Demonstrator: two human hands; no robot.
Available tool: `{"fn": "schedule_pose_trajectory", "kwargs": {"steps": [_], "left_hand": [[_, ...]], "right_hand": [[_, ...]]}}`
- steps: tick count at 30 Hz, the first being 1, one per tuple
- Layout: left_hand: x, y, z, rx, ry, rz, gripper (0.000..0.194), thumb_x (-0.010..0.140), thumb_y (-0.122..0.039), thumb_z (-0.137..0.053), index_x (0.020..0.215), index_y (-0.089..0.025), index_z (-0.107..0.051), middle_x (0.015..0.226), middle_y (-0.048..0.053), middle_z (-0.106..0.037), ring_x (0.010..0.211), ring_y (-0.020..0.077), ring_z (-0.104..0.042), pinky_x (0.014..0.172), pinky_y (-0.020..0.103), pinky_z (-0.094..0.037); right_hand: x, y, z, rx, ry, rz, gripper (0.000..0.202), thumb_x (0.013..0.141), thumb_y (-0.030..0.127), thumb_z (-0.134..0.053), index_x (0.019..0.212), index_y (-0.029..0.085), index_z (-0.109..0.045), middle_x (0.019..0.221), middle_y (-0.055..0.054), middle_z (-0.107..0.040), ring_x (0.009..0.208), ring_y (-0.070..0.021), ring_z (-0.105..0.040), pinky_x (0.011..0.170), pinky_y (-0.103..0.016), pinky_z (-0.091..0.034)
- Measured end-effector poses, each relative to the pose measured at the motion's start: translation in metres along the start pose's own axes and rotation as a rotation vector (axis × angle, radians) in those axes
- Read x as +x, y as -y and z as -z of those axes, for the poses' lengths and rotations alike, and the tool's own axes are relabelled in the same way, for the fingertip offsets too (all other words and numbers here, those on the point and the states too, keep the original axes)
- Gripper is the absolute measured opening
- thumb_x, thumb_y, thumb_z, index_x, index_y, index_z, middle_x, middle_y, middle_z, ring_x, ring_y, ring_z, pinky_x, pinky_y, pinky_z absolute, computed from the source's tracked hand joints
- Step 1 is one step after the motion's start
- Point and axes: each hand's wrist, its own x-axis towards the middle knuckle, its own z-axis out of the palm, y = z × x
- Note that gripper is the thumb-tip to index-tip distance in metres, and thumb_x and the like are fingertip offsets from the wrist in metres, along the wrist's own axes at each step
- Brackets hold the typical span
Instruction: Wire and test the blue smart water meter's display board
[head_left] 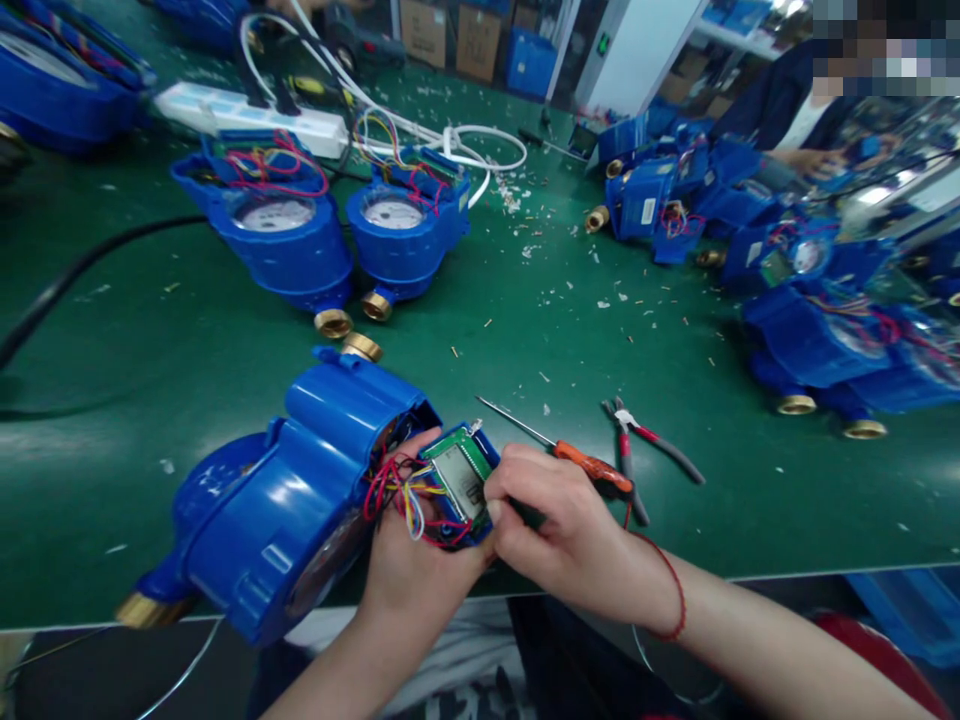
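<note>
A blue water meter (pixel 292 490) lies tilted at the near edge of the green table (pixel 525 330), its brass fitting pointing away from me. My left hand (pixel 409 570) supports it from below, near a tangle of red, yellow and blue wires (pixel 397 495). A small green circuit board with a grey display (pixel 461 478) sits in a blue holder at the meter's side. My right hand (pixel 559 530) pinches the edge of that board. An orange-handled screwdriver (pixel 570 455) lies just beyond my right hand.
Two more blue meters (pixel 281 235) (pixel 405 225) with exposed wiring stand farther back. Grey-handled pliers (pixel 645 445) lie right of the screwdriver. Several blue meters (pixel 817 330) crowd the right side, where another person sits. A white power strip (pixel 247 115) and cables lie at the back.
</note>
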Motion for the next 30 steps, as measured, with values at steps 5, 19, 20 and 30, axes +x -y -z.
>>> {"fn": "schedule_pose_trajectory", "kwargs": {"steps": [5,19,20,30], "left_hand": [[-0.001,0.005,0.001,-0.014,0.014,0.047,0.069,0.055,-0.035,-0.084,0.116,-0.022,-0.053,0.094,0.004,-0.066,0.077,0.0219,-0.067,0.082,0.043,-0.058],[-0.002,0.000,0.002,-0.042,0.017,0.055,0.077,0.053,-0.033,-0.087,0.120,-0.023,-0.050,0.107,0.006,-0.063,0.074,0.0171,-0.065,0.075,0.034,-0.060],[-0.002,-0.001,0.003,-0.037,0.013,0.057,0.078,0.052,-0.032,-0.088,0.120,-0.023,-0.051,0.107,0.006,-0.063,0.074,0.0171,-0.065,0.074,0.034,-0.060],[-0.003,0.002,0.006,-0.072,0.046,0.075,0.066,0.050,-0.021,-0.085,0.108,-0.020,-0.054,0.093,0.004,-0.069,0.082,0.0219,-0.070,0.077,0.035,-0.060]], "right_hand": [[-0.005,0.002,-0.005,0.034,-0.111,-0.022,0.015,0.081,0.003,-0.048,0.073,0.016,-0.050,0.067,0.001,-0.049,0.065,-0.0083,-0.043,0.058,-0.020,-0.033],[-0.010,0.007,-0.016,0.109,-0.300,-0.095,0.018,0.080,0.002,-0.049,0.069,0.016,-0.051,0.063,0.004,-0.043,0.060,-0.0068,-0.040,0.054,-0.020,-0.030],[-0.011,0.007,-0.017,0.120,-0.314,-0.107,0.018,0.081,0.002,-0.049,0.069,0.015,-0.051,0.063,0.004,-0.043,0.060,-0.0066,-0.041,0.054,-0.020,-0.030],[-0.014,0.013,-0.025,0.235,-0.400,-0.277,0.020,0.081,0.006,-0.050,0.064,0.015,-0.051,0.062,0.003,-0.041,0.058,-0.0062,-0.039,0.051,-0.020,-0.028]]}}
